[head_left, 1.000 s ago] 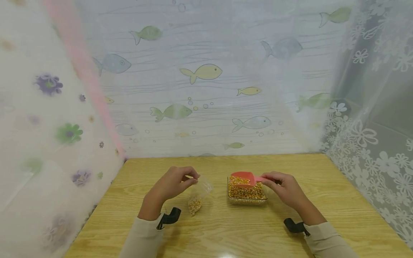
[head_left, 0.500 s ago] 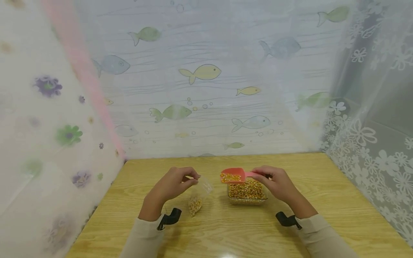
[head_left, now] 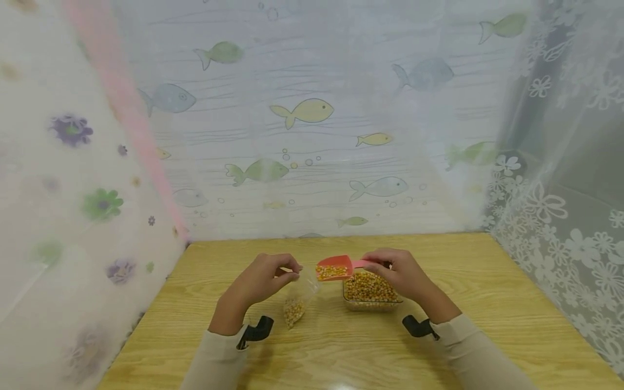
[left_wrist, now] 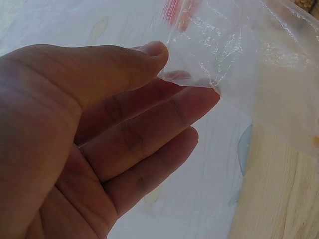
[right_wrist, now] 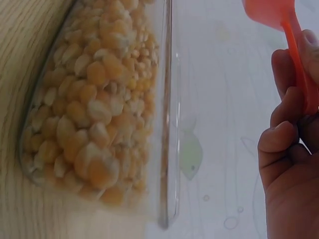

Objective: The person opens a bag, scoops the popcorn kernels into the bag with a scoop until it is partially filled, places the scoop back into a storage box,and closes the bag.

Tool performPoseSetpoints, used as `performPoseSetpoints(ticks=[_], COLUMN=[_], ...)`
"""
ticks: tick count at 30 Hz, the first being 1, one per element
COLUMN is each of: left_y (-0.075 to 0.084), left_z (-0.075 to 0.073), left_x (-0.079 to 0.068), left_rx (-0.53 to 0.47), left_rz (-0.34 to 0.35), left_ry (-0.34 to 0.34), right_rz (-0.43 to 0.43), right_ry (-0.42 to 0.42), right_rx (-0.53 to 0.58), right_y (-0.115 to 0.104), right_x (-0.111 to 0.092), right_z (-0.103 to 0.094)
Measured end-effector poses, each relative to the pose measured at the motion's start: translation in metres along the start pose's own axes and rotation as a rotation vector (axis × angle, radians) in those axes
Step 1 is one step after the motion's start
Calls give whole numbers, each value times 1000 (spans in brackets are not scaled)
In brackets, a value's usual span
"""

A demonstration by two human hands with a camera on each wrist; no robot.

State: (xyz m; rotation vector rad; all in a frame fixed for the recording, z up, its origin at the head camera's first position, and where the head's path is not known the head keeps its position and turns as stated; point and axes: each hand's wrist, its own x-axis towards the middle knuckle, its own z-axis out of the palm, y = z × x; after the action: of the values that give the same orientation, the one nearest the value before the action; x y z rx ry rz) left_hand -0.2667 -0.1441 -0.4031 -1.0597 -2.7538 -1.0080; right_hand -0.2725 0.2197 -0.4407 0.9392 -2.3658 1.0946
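My left hand (head_left: 265, 279) pinches the top edge of a clear zip bag (head_left: 303, 290) between thumb and fingers. Corn kernels (head_left: 293, 312) fill the bag's lower part. In the left wrist view the thumb presses the film of the bag (left_wrist: 224, 55) near its zip strip. My right hand (head_left: 402, 273) grips the handle of a red scoop (head_left: 341, 262), which bears corn kernels and hangs level just right of the bag's mouth. Under the right hand stands a glass container (head_left: 372, 309) of corn kernels; its wall (right_wrist: 169, 124) shows close in the right wrist view.
The wooden table (head_left: 331, 352) bears the bag and the container. A whitish curtain (head_left: 312, 65) with printed fish hangs behind its far edge. Flowered sheets enclose the left and right sides. A black wrist device (head_left: 258, 329) sits on the left sleeve, another (head_left: 419, 326) on the right.
The right hand has lifted the loaded scoop off the corn in the container and carried it left toward the bag. My left hand keeps its hold on the bag, nearly still.
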Motion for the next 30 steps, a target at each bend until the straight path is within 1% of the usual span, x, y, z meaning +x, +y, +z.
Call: performPoseSetpoints(ticks=[6, 10, 15, 19, 24, 27, 30], left_y=[1, 3, 3, 2, 1, 1, 0], left_z=[0, 0, 0, 1, 1, 2, 2], left_x=[0, 0, -1, -1, 0, 0, 0], left_rx=[10, 8, 17, 20, 25, 30, 31], left_rz=[-6, -5, 4, 9, 6, 12, 12], left_ry=[4, -2, 0, -1, -1, 1, 5], right_rz=[-9, -32, -80, -137, -205, -233, -242], right_ry=[-35, -69, -107, -132, -179, -207, -241], right_rx=[-12, -32, -78, -129, -162, -195, -241], right_y=[-7, -12, -19, -26, -35, -42, -49], right_x=[9, 16, 23, 30, 39, 45, 52], right_z=[4, 7, 8, 6, 3, -1, -4])
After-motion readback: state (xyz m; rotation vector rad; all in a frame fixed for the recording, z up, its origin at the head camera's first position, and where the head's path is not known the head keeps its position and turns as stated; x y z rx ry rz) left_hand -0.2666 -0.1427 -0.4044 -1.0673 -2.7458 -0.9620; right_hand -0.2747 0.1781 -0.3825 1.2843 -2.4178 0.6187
